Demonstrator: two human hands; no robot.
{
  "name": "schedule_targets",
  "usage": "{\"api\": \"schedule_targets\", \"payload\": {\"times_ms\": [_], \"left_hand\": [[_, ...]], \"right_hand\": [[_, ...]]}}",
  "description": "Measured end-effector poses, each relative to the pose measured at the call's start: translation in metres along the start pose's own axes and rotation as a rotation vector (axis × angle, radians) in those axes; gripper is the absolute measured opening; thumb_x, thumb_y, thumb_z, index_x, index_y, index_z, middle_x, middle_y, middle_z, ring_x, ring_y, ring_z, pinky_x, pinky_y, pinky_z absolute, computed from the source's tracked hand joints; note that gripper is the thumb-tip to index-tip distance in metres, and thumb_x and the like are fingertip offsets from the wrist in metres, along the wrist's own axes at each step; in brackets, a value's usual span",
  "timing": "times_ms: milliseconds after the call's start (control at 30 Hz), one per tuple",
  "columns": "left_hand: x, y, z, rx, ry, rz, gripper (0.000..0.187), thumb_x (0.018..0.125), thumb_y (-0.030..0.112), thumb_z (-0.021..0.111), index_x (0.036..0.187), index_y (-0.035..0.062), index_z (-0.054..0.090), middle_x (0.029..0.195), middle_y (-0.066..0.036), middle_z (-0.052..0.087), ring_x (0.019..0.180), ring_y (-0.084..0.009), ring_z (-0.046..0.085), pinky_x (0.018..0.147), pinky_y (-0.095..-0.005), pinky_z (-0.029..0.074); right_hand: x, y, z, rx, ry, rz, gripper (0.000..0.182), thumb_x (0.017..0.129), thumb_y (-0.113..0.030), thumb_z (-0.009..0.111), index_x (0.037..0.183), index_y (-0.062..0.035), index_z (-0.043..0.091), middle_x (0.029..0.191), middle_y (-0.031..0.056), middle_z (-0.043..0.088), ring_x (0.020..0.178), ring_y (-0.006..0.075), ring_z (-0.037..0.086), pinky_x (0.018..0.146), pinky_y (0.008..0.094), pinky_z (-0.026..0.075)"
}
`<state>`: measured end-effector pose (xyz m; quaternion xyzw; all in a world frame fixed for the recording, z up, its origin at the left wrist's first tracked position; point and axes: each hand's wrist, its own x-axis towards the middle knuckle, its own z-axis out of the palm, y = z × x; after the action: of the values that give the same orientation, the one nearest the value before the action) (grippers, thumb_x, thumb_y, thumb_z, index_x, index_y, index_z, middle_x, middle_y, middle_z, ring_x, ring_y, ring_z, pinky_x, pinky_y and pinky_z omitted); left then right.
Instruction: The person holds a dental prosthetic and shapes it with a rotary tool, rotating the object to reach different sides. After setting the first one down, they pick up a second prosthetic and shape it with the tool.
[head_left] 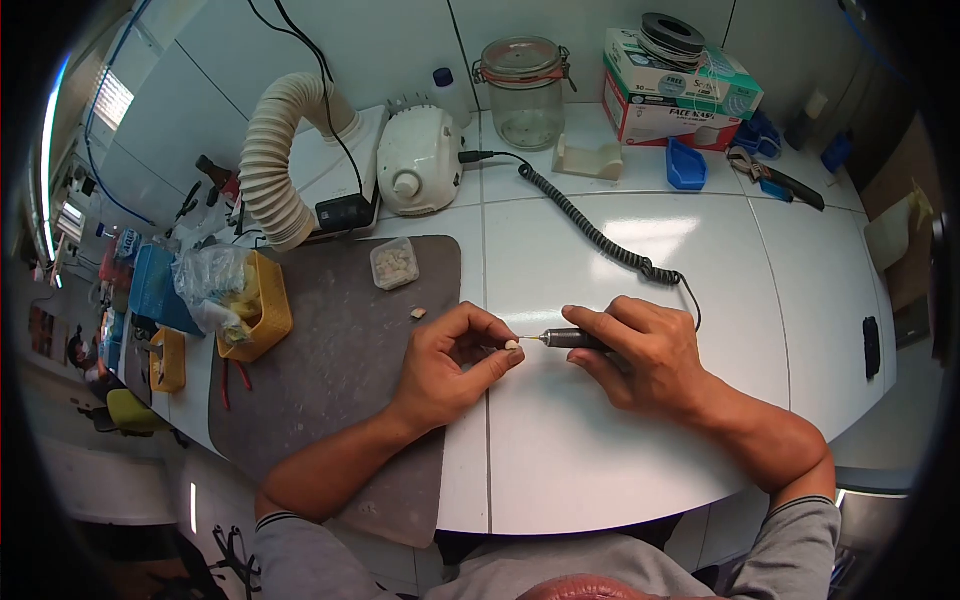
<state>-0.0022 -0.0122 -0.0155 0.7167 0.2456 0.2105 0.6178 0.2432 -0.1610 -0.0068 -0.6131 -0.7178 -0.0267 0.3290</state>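
Note:
Between the thumb and fingertips of my left hand (455,362) is a small cream-coloured tooth-like piece (512,345). My right hand (640,350) grips a dark rotary handpiece (575,339), which lies level and points left. Its thin bur (530,338) reaches to the piece; whether the two touch is too small to tell. A coiled black cord (590,235) links the handpiece to a white control unit (420,160). Another small cream piece (418,313) lies on the grey mat (330,400), near a clear box (397,264) of similar pieces.
A ribbed white hose (275,165) arches over the mat's back edge. Yellow basket (272,310) and red-handled tool (240,375) are at left. Along the back stand a glass jar (523,95), mask boxes (670,100) and a blue tray (686,165). A black object (872,347) lies far right.

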Motion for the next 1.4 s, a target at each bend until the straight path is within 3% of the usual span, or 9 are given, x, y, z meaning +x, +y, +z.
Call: {"api": "schedule_targets", "payload": {"times_ms": [567, 767, 1067, 1167, 1400], "left_hand": [[-0.0009, 0.0012, 0.0002, -0.068, -0.016, -0.007, 0.020, 0.102, -0.008, 0.074, 0.118, -0.0025, 0.065, 0.121, -0.013, 0.073, 0.116, -0.0168, 0.075, 0.106, -0.0320, 0.062], [-0.0003, -0.0043, -0.0031, 0.008, -0.043, 0.096, 0.021, 0.103, -0.009, 0.072, 0.122, -0.0027, 0.065, 0.121, -0.012, 0.070, 0.116, -0.0184, 0.076, 0.104, -0.0328, 0.064], [-0.0030, 0.0023, -0.0004, -0.048, -0.039, 0.006, 0.018, 0.107, -0.003, 0.070, 0.124, -0.0060, 0.066, 0.120, -0.012, 0.071, 0.112, -0.0214, 0.078, 0.103, -0.0355, 0.065], [-0.0026, -0.0024, 0.0002, -0.062, -0.022, 0.049, 0.022, 0.107, 0.002, 0.072, 0.128, -0.0055, 0.069, 0.116, -0.012, 0.077, 0.109, -0.0179, 0.079, 0.096, -0.0296, 0.063], [-0.0027, -0.0004, 0.0007, -0.060, -0.036, 0.041, 0.019, 0.108, -0.001, 0.072, 0.126, -0.0029, 0.066, 0.113, -0.010, 0.075, 0.109, -0.0194, 0.080, 0.098, -0.0327, 0.064]], "right_hand": [[0.0027, 0.0023, -0.0032, 0.006, -0.053, 0.006, 0.038, 0.097, -0.035, 0.086, 0.126, -0.0118, 0.080, 0.076, 0.0007, 0.060, 0.060, 0.0171, 0.060, 0.051, 0.0357, 0.044], [0.0031, 0.0024, -0.0039, -0.001, -0.056, 0.001, 0.038, 0.096, -0.035, 0.086, 0.126, -0.0114, 0.080, 0.076, 0.0009, 0.060, 0.060, 0.0170, 0.060, 0.050, 0.0357, 0.043], [0.0019, 0.0025, -0.0029, 0.003, -0.056, 0.004, 0.038, 0.096, -0.035, 0.087, 0.125, -0.0114, 0.080, 0.076, 0.0011, 0.060, 0.060, 0.0174, 0.060, 0.050, 0.0361, 0.044], [0.0028, 0.0018, -0.0045, 0.011, -0.063, 0.009, 0.041, 0.093, -0.032, 0.089, 0.127, -0.0102, 0.080, 0.077, 0.0020, 0.061, 0.060, 0.0185, 0.060, 0.052, 0.0365, 0.044], [0.0037, 0.0009, -0.0065, 0.004, -0.081, 0.013, 0.043, 0.092, -0.030, 0.090, 0.128, -0.0096, 0.080, 0.077, 0.0025, 0.062, 0.060, 0.0191, 0.060, 0.053, 0.0368, 0.045]]}}
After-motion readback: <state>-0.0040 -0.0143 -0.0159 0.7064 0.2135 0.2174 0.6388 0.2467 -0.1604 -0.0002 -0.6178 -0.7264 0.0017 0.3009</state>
